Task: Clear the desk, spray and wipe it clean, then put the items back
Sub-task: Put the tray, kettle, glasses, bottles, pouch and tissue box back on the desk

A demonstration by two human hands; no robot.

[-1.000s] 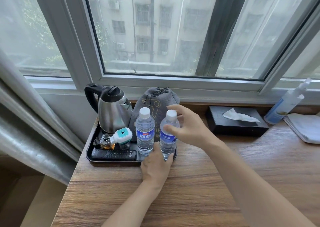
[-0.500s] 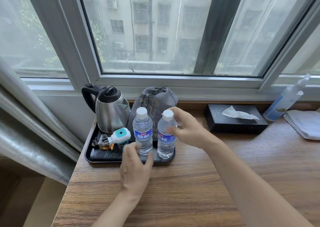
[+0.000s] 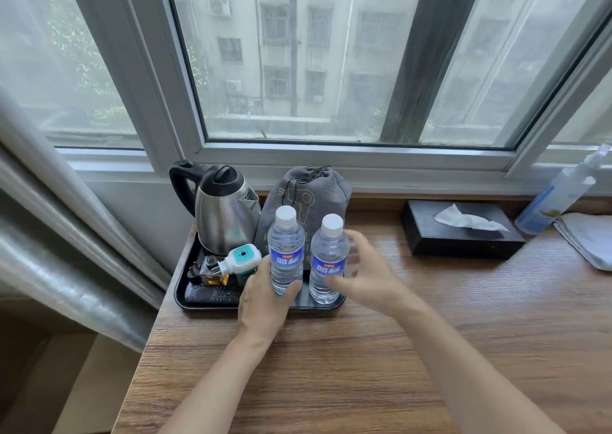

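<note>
Two clear water bottles with white caps and blue labels stand at the front right of a black tray (image 3: 182, 296) on the wooden desk (image 3: 381, 360). My left hand (image 3: 263, 301) grips the left bottle (image 3: 285, 234) low down, thumb on its left side and fingers round its right. My right hand (image 3: 367, 276) is blurred, its fingers spread just right of and behind the right bottle (image 3: 328, 251), with the thumb in front of the bottle's label. Whether it touches the bottle is unclear.
The tray also holds a steel kettle (image 3: 225, 216), a grey drawstring pouch (image 3: 314, 191), a white-and-teal plug-in device (image 3: 243, 258) and a black remote (image 3: 208, 294). A black tissue box (image 3: 460, 238), a spray bottle (image 3: 559, 195) and a folded cloth (image 3: 592, 241) lie at the right. A curtain hangs at the left.
My left hand moved from the tray's front edge up onto the left bottle and took hold of it. My right hand slid from the right bottle's neck down to its label.
</note>
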